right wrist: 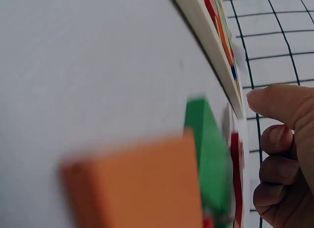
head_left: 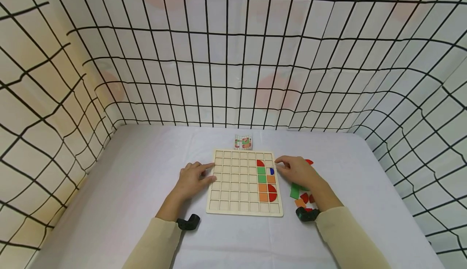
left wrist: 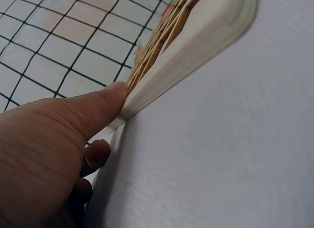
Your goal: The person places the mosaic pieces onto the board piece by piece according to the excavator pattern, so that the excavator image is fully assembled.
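A pale wooden grid board point(head_left: 233, 213) lies on the table. My left hand point(head_left: 192, 179) touches its left edge; in the left wrist view the thumb point(left wrist: 105, 102) lies against the rim. My right hand point(head_left: 297, 169) is at the board's upper right edge, thumb and index finger apart, with nothing visible between them. A small blue piece point(head_left: 271, 171) sits in the right column near those fingertips. Below it are an orange square point(head_left: 270, 179) and red quarter circles point(head_left: 272, 196). One column left are a red quarter circle point(head_left: 260, 163), green squares point(head_left: 261, 171) and orange squares point(head_left: 263, 197).
Loose pieces lie right of the board, partly under my right forearm: a green piece point(head_left: 294, 191), an orange square point(head_left: 300, 203) and several red ones point(head_left: 304, 198). A small patterned card point(head_left: 243, 142) stands behind the board. Black wire mesh point(head_left: 227, 58) surrounds the table's back and sides.
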A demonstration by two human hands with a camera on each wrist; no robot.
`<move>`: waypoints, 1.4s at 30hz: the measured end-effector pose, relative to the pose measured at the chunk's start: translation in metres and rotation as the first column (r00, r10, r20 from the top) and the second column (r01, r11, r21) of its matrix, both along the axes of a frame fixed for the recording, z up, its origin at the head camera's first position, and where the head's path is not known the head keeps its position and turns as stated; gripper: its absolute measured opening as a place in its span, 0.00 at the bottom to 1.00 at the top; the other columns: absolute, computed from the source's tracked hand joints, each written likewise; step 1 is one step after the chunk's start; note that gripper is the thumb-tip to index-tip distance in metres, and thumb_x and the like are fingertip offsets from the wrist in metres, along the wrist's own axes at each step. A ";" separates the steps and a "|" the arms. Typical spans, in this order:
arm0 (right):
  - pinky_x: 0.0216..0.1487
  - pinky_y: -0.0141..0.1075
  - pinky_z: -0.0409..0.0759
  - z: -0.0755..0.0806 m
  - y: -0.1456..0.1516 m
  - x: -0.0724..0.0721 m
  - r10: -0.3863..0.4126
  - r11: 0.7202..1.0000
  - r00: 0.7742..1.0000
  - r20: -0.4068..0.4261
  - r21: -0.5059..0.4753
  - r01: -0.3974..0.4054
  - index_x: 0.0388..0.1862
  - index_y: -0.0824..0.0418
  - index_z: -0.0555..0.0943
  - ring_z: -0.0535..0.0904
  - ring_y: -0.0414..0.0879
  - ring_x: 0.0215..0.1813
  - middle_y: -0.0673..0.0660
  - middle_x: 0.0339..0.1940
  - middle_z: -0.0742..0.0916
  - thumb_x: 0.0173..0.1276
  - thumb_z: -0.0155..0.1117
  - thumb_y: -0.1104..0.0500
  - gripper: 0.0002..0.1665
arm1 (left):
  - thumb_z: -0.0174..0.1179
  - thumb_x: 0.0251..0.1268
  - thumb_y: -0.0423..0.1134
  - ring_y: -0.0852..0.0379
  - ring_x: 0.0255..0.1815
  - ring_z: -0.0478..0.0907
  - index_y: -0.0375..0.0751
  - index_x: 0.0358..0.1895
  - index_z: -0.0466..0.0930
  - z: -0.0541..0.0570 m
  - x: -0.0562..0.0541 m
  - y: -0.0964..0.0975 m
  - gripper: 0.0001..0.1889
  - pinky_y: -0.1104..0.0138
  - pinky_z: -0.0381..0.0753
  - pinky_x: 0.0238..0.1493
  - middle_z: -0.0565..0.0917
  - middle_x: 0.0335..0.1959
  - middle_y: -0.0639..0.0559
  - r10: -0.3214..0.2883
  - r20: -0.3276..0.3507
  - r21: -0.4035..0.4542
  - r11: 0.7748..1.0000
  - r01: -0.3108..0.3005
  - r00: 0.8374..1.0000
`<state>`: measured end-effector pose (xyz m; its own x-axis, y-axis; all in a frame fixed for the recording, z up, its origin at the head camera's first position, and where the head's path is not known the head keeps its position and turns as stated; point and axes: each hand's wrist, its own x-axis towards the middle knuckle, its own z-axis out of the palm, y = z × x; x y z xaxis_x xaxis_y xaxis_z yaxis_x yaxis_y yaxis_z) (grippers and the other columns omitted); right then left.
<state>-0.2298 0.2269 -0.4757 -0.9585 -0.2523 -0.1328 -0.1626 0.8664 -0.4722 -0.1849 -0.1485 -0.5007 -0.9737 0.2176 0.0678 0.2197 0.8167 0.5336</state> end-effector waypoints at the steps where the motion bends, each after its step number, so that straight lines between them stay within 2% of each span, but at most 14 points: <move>1: 0.31 0.37 0.68 -0.001 0.004 0.001 -0.007 1.000 1.000 -0.001 0.002 0.007 0.60 0.50 0.83 0.71 0.46 0.31 0.52 0.26 0.75 0.74 0.62 0.49 0.19 | 0.66 0.67 0.55 0.56 0.38 0.65 0.53 0.69 0.78 0.000 0.000 0.000 0.28 0.58 0.62 0.46 0.77 0.36 0.55 0.000 0.001 -0.002 1.000 0.000 1.000; 9: 0.31 0.36 0.71 -0.002 0.040 0.008 -0.080 0.997 0.996 0.037 -0.016 0.080 0.64 0.52 0.80 0.73 0.47 0.34 0.54 0.29 0.77 0.72 0.64 0.49 0.24 | 0.66 0.67 0.55 0.57 0.38 0.65 0.53 0.69 0.78 0.000 0.000 0.000 0.29 0.58 0.62 0.46 0.77 0.36 0.56 0.005 0.009 -0.010 1.000 -0.005 1.000; 15: 0.37 0.39 0.75 -0.003 0.066 0.013 -0.127 0.992 0.991 0.030 0.026 0.127 0.67 0.54 0.77 0.75 0.50 0.42 0.57 0.38 0.80 0.73 0.63 0.47 0.27 | 0.66 0.67 0.56 0.57 0.38 0.65 0.53 0.69 0.78 0.001 0.000 0.000 0.29 0.58 0.62 0.46 0.77 0.35 0.56 0.003 0.017 -0.008 1.000 -0.003 1.000; 20: 0.39 0.40 0.77 -0.008 0.074 0.010 -0.154 0.987 0.988 0.017 0.045 0.153 0.67 0.56 0.77 0.75 0.53 0.44 0.60 0.42 0.81 0.74 0.62 0.45 0.28 | 0.66 0.67 0.55 0.57 0.38 0.65 0.53 0.69 0.78 0.001 -0.001 -0.001 0.29 0.58 0.62 0.47 0.76 0.35 0.56 0.009 0.015 -0.007 1.000 -0.009 1.000; 26: 0.48 0.48 0.80 -0.015 0.074 0.003 -0.171 0.983 0.985 -0.014 0.060 0.171 0.66 0.59 0.77 0.76 0.54 0.47 0.61 0.46 0.83 0.73 0.63 0.41 0.31 | 0.66 0.67 0.55 0.57 0.38 0.65 0.53 0.69 0.78 0.000 -0.001 0.000 0.28 0.58 0.62 0.47 0.76 0.35 0.56 0.007 0.017 -0.004 1.000 -0.007 1.000; 34: 0.41 0.42 0.78 -0.013 0.073 -0.001 -0.184 0.980 0.983 0.001 0.075 0.183 0.63 0.64 0.77 0.76 0.52 0.42 0.60 0.41 0.83 0.74 0.63 0.44 0.30 | 0.66 0.67 0.55 0.57 0.38 0.64 0.53 0.69 0.78 -0.002 -0.001 0.002 0.28 0.58 0.62 0.46 0.76 0.35 0.56 0.010 0.012 0.003 1.000 -0.010 1.000; 39: 0.36 0.36 0.75 -0.011 0.067 0.001 -0.190 0.980 0.982 0.005 0.061 0.189 0.64 0.63 0.76 0.75 0.50 0.41 0.59 0.38 0.81 0.73 0.63 0.42 0.31 | 0.66 0.67 0.55 0.57 0.38 0.65 0.53 0.69 0.78 -0.001 0.000 0.002 0.29 0.57 0.62 0.47 0.77 0.35 0.56 0.011 0.016 0.004 1.000 -0.011 1.000; 42: 0.31 0.35 0.73 -0.009 0.062 0.003 -0.188 0.982 0.982 0.013 0.021 0.188 0.63 0.61 0.76 0.75 0.49 0.36 0.57 0.34 0.80 0.73 0.63 0.41 0.30 | 0.66 0.67 0.55 0.57 0.38 0.65 0.54 0.69 0.78 -0.001 0.000 0.001 0.29 0.57 0.62 0.48 0.77 0.36 0.56 0.015 0.017 0.003 1.000 -0.015 1.000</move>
<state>-0.2272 0.2890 -0.4843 -0.9864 -0.0652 -0.1508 0.0108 0.8901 -0.4556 -0.1852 -0.1477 -0.5019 -0.9779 0.2025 0.0519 0.1981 0.8184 0.5394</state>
